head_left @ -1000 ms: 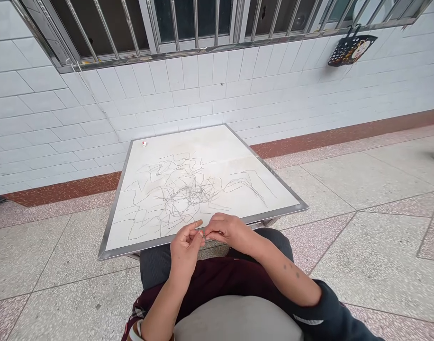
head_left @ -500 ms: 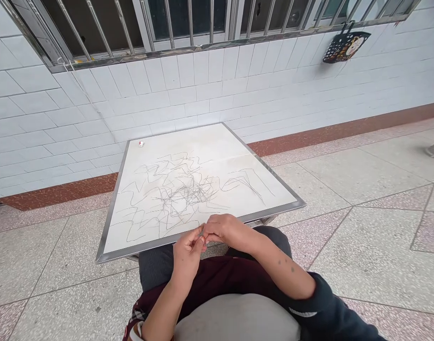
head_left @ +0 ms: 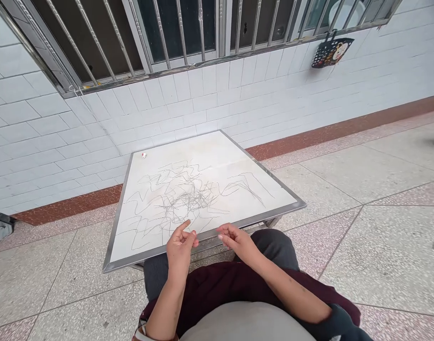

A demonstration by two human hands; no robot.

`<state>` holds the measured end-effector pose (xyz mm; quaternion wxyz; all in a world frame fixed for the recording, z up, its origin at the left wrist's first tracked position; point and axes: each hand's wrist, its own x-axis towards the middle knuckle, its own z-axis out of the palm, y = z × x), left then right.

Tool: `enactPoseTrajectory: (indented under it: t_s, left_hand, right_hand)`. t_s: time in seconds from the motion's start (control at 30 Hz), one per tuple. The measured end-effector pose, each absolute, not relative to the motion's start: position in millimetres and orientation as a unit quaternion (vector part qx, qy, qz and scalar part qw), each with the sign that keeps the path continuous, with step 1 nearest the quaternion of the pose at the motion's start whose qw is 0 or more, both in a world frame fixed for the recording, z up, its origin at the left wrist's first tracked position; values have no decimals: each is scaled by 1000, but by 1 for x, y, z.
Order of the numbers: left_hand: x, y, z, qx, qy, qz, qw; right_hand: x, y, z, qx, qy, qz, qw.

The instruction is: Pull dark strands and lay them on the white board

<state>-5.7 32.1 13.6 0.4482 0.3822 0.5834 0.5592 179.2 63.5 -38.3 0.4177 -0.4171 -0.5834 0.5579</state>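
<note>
Many thin dark strands lie tangled and spread over a white tabletop with a grey metal edge. My left hand is over the near edge, index finger stretched out and thumb close against the other fingers; anything between them is too thin to make out. To its right, my right hand is at the same edge, thumb and index tips slightly apart, with nothing visible between them. The two hands do not touch. A small white and red object lies at the table's far left corner.
Behind the table stands a white tiled wall with a barred window above. A dark patterned bag hangs from the bars at the right. My knees are under the near edge. A metal object stands on the floor at far left.
My hands were together at the near edge, fingertips touching; now they are apart, the left moved left and the right moved right. The camera view has shifted a little.
</note>
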Motion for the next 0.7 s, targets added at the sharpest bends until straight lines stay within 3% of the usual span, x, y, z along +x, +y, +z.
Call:
enactPoseTrajectory:
  t_s: [0.2,0.43,0.7]
  left_hand:
    - [9,33,11,413,581,521,471]
    - [-1,63,-3,402,600,512,465]
    - [-14,103,-17,369,647,444,498]
  right_hand:
    - [164,59,-17,-339,-464,674,465]
    - [166,62,-34,-379,-413,677,477]
    - [173,67,-50,-419,-432,671,434]
